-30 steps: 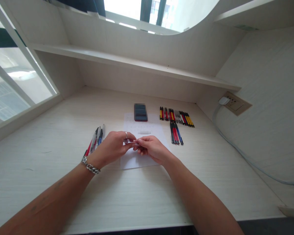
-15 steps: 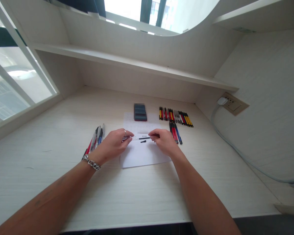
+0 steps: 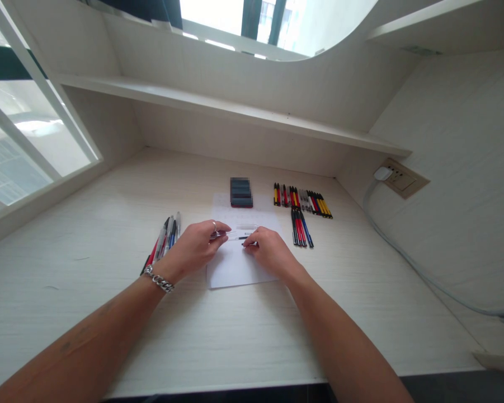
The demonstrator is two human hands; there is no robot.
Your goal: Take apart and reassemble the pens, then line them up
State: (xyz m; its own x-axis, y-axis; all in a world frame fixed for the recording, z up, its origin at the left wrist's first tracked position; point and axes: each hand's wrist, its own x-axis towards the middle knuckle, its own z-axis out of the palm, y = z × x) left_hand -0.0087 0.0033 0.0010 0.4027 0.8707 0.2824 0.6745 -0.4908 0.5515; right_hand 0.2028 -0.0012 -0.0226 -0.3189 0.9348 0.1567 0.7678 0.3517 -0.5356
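Note:
On the white paper (image 3: 230, 272), loose pen parts lie between my two hands. My left hand (image 3: 199, 243), wearing a ring, is closed in a pinch around a thin pen part whose exact kind is unclear. A slim, pale rod seems to reach from its fingertips toward the middle. My right hand (image 3: 271, 249) pinches the small black pen piece (image 3: 243, 244) low over the sheet; its fingers mostly cover it. Just above those fingertips lies a dark pen refill (image 3: 243, 238), partly hidden. A clear pen barrel (image 3: 246, 226) rests a little farther back.
Several pens (image 3: 163, 240) lie bunched left of my left hand. A row of coloured pens (image 3: 302, 200) lies at the back right, with another group (image 3: 301, 228) in front. A dark, blurred box (image 3: 241, 192) stands behind the paper. A cable (image 3: 403, 260) runs along the right wall.
My right hand has moved left and slightly nearer me, from the right end of the dark refill to the small black piece, now between its fingers. My left hand stays nearly in place.

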